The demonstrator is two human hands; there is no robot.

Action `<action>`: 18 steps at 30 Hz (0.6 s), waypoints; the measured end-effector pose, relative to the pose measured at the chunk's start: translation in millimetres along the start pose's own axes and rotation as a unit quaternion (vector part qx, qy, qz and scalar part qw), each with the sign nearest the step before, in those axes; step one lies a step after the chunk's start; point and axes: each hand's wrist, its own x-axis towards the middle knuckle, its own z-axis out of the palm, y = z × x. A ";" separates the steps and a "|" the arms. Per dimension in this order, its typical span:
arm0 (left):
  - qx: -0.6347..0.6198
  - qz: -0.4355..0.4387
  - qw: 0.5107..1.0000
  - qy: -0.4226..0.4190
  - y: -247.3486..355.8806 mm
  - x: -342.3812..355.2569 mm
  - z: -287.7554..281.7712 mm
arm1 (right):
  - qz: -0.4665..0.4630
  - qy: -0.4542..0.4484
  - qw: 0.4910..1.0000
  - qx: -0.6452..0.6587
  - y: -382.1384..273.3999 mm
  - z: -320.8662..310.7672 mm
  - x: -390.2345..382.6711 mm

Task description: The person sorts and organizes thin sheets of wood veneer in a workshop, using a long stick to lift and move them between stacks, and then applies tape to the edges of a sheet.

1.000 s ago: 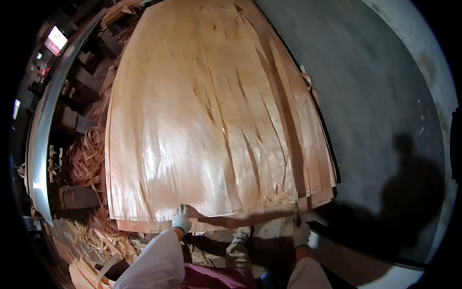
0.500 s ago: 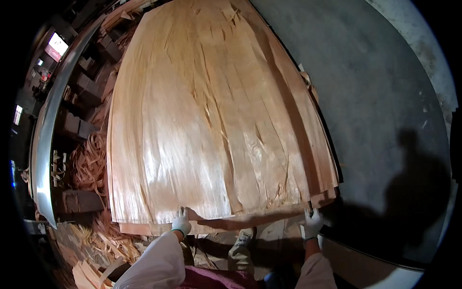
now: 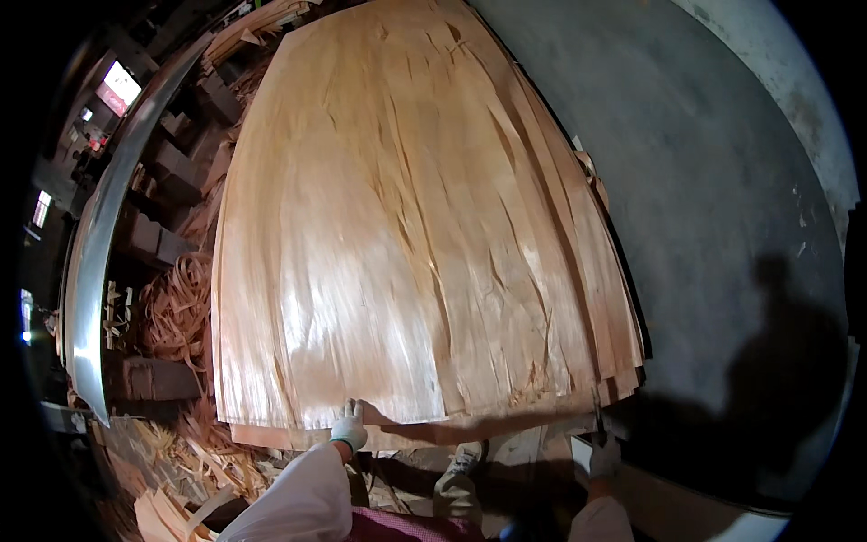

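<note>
A wide, thin sheet of wood veneer (image 3: 361,271), pale tan and wavy with several long splits, lies on top of other veneer sheets. My left hand (image 3: 349,428), in a whitish glove, rests at its near edge with the fingers stretched forward onto the wood. To the right, my gloved right hand (image 3: 604,455) is closed around a thin, dark, knife-like tool (image 3: 598,417). The tool points away from me, its tip by the sheet's near right corner. Shadow dims this hand, so its fingers show poorly.
A large dark grey panel (image 3: 686,181) stretches along the right, with a shadow on it. At left are a long metal-edged stack (image 3: 101,298), grey blocks (image 3: 161,378) and tangled veneer strips (image 3: 178,303). Veneer scraps (image 3: 194,461) litter the floor near my shoe (image 3: 467,456).
My right hand has drawn back toward me and slightly right with the knife-like tool, into shadow. The view has shifted a little; my left hand stays at the sheet's near edge.
</note>
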 end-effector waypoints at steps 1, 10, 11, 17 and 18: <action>-0.001 0.001 1.000 0.003 1.4 1.3 -3.9 | 0.018 0.025 0.999 -0.036 26.6 0.1 -1.1; -0.004 0.009 1.000 0.002 -1.2 1.5 7.2 | -0.036 0.138 0.984 -0.103 -47.7 -79.5 51.1; -0.007 0.016 1.000 0.013 -2.9 4.0 7.9 | -0.089 0.151 0.977 -0.122 -62.6 -88.5 48.3; 0.001 -0.002 1.000 0.002 -0.3 1.4 9.1 | 0.001 -0.033 0.999 -0.035 39.6 -24.7 1.4; 0.009 0.007 1.000 -0.008 -8.0 -2.4 12.5 | 0.063 -0.120 0.988 -0.077 44.6 -31.3 -1.2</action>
